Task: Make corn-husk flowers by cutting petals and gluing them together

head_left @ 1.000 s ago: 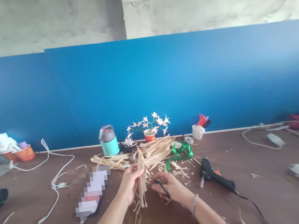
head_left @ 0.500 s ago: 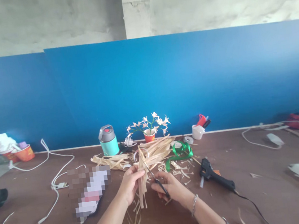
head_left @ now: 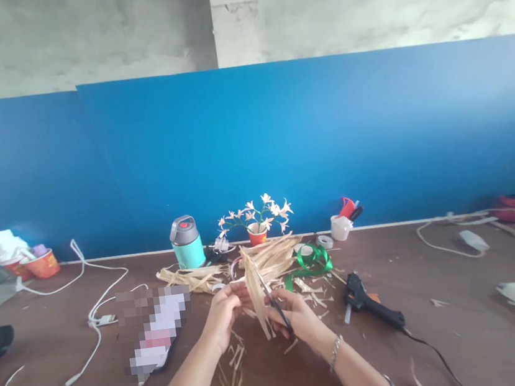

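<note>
My left hand (head_left: 225, 313) pinches a bundle of pale dried leaf strips (head_left: 254, 287) held upright over the brown table (head_left: 466, 324). My right hand (head_left: 295, 315) grips black-handled scissors (head_left: 273, 300) whose blades lie against the strips. Cut slivers (head_left: 233, 377) lie on the table below my hands. A heap of the same strips (head_left: 270, 257) lies just beyond.
A black glue gun (head_left: 369, 304) with its cord lies to the right. Green ribbon (head_left: 310, 261), tape rolls (head_left: 324, 241), a teal flask (head_left: 186, 242), a small flower pot (head_left: 257, 233) and a white cup (head_left: 340, 226) stand at the back. White cables (head_left: 95, 307) run at left.
The strip bundle has tilted, its lower end swinging right toward my right hand. The scissors have shifted slightly right along it. Both hands sit closer together.
</note>
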The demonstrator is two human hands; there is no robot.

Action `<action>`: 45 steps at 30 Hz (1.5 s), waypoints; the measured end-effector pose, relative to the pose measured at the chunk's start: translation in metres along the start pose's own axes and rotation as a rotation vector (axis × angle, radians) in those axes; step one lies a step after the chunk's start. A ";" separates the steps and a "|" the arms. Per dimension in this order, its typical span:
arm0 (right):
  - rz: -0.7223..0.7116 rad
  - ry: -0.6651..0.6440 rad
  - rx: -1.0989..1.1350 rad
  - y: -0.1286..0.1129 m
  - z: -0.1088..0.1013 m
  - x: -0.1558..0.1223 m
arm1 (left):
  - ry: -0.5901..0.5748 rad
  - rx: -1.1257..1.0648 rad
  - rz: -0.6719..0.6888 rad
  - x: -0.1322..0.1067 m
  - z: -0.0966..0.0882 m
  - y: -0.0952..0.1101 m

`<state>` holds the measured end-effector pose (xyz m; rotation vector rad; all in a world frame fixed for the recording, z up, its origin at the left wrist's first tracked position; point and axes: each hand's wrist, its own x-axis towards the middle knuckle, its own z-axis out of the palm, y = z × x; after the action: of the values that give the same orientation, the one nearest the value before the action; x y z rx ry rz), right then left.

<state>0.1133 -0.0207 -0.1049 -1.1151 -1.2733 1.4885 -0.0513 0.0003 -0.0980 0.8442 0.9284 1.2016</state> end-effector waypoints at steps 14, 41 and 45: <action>0.058 -0.152 0.015 -0.004 -0.001 -0.007 | -0.119 0.089 0.039 -0.009 0.005 0.004; 0.110 -0.192 -0.027 -0.003 0.000 -0.008 | 0.153 0.012 0.155 -0.003 0.002 0.000; 0.129 -0.185 -0.027 -0.003 0.000 -0.009 | 0.131 0.034 0.131 -0.003 0.002 0.001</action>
<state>0.1161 -0.0292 -0.1008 -1.1153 -1.3719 1.7081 -0.0501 -0.0022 -0.0963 0.8725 1.0143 1.3704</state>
